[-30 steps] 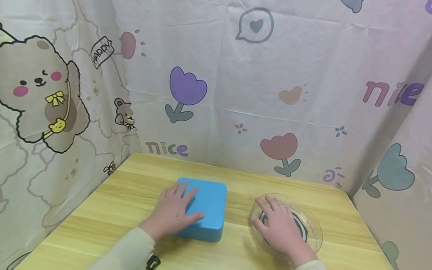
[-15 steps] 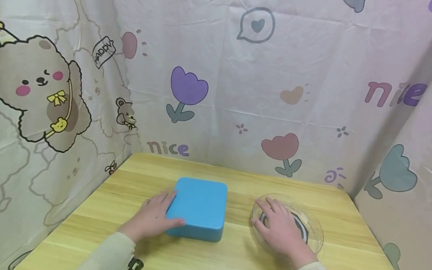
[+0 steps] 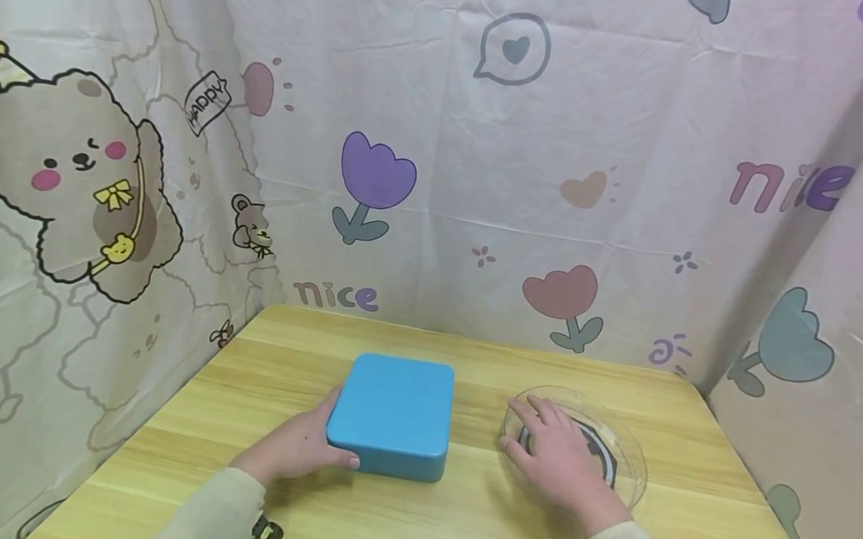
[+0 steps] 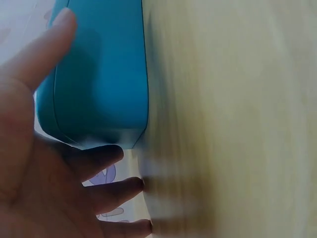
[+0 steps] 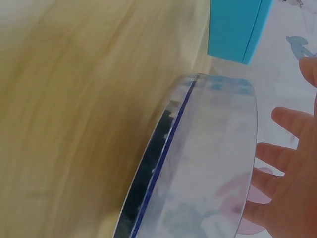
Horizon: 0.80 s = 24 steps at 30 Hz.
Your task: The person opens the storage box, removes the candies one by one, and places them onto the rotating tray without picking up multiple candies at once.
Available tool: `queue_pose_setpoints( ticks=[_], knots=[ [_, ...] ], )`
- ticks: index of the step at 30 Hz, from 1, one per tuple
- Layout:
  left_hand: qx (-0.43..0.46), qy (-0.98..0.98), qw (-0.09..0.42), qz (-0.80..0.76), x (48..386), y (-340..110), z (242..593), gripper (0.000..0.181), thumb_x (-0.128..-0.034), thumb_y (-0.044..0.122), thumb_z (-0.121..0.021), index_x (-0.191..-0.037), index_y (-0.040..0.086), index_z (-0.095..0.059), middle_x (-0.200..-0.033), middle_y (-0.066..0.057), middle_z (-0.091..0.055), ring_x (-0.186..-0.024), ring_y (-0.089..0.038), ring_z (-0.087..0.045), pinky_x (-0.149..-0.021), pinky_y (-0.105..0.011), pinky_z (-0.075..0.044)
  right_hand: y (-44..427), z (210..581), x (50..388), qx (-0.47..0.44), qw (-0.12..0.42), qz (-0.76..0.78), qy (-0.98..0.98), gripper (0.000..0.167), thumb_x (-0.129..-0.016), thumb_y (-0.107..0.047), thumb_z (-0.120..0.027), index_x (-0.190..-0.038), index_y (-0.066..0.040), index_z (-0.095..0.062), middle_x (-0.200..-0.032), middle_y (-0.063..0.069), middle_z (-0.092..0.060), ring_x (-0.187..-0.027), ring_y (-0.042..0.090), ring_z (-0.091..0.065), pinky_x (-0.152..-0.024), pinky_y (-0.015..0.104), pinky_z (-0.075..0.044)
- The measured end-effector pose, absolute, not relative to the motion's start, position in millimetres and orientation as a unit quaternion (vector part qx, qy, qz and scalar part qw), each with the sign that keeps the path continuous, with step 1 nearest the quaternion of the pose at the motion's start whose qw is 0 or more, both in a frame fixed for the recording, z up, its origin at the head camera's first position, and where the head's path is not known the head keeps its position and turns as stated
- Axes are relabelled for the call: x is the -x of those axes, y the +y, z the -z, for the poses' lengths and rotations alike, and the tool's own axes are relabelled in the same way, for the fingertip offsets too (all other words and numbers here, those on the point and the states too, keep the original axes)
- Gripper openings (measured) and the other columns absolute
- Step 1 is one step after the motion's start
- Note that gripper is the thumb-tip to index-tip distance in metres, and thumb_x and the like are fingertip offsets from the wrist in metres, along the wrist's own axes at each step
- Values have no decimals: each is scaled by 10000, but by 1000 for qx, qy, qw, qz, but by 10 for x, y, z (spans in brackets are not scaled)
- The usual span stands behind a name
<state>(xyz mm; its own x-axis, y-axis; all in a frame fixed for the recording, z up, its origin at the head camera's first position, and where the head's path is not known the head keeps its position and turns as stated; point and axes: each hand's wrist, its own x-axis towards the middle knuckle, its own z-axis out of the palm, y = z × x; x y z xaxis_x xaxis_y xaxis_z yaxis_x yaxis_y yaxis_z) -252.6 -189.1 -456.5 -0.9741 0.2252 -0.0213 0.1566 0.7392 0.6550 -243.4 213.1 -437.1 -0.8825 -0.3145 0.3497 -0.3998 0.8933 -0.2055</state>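
Note:
A blue square box (image 3: 395,405) with rounded corners lies on the wooden table. At its left side is my left hand (image 3: 295,445), the thumb along the front face. In the left wrist view the other fingers spread out straight by the left side of the box (image 4: 109,69), the nearest one at its corner. My right hand (image 3: 564,462) rests on top of a clear round container (image 3: 632,455), its fingers extended over the lid. Something black and white (image 3: 603,453) shows inside. A dark band and a blue line run round the container's lower wall in the right wrist view.
The light wooden table (image 3: 459,522) carries both things, the box left of the container with a gap between. A patterned cloth (image 3: 486,140) hangs behind the table and along both sides. Dark straps (image 3: 266,535) sit at the wrists.
My left hand has slid off the top of the blue box, leftward and down to its left side. The right hand stays on the container. Box and container have not moved.

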Motion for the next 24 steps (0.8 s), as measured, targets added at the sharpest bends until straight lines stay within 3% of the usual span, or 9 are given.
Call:
queue_pose_setpoints(
  ticks=[8,17,24],
  knots=[
    [-103,932,37,-345,2537,-1871,4596,1245,-657,585,-887,-1606,92,-249,-1449,-182,-540,-1252,-405,-552,-1018,-669,-391,2036,4347,2492,-195,150,-141,-959,669,-985,-603,-532,-1510,-189,-498,-1547,162,-425,-1406,421,-376,-1138,624,-256],
    [-110,931,34,-348,2512,-1844,4564,1210,-677,573,-882,-1596,85,-265,-1436,-187,-550,-1242,-409,-558,-1007,-670,-401,1844,4289,2593,-211,140,-154,-955,688,-983,-630,-508,-1521,-202,-482,-1556,148,-414,-1418,406,-360,-1151,607,-243],
    [-106,932,37,-345,2506,-1866,4588,1214,-681,575,-880,-1607,110,-247,-1470,-178,-522,-1269,-407,-539,-1023,-667,-388,1586,4227,2636,-232,130,-169,-949,631,-984,-532,-582,-1507,-189,-499,-1537,167,-437,-1418,402,-362,-1132,616,-272]
  ],
)
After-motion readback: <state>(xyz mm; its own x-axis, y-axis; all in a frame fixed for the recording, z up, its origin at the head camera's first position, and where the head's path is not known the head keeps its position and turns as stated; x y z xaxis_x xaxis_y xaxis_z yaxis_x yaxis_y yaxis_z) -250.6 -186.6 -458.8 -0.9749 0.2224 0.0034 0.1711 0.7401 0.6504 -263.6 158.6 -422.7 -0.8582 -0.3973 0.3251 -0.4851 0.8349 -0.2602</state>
